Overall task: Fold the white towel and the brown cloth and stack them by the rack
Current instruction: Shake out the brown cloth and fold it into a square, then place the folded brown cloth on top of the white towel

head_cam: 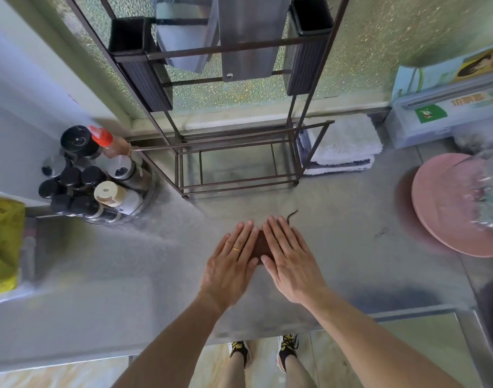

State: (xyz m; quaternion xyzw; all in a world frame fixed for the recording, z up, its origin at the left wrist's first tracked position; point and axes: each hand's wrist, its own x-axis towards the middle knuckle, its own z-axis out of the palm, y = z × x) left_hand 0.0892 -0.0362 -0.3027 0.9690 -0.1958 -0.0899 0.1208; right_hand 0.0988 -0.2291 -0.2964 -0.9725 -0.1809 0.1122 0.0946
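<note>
White towel (343,144) lies folded just right of the rack (234,152). Left hand (234,261) and right hand (288,259), flat and open, press the brown cloth (260,245) in front of the rack; stacking remains.

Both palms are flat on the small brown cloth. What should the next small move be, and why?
Probably lift the folded brown cloth and carry it to the folded white towel beside the dark metal rack. It looks compact under the left hand and right hand, and the towel already lies there.
</note>
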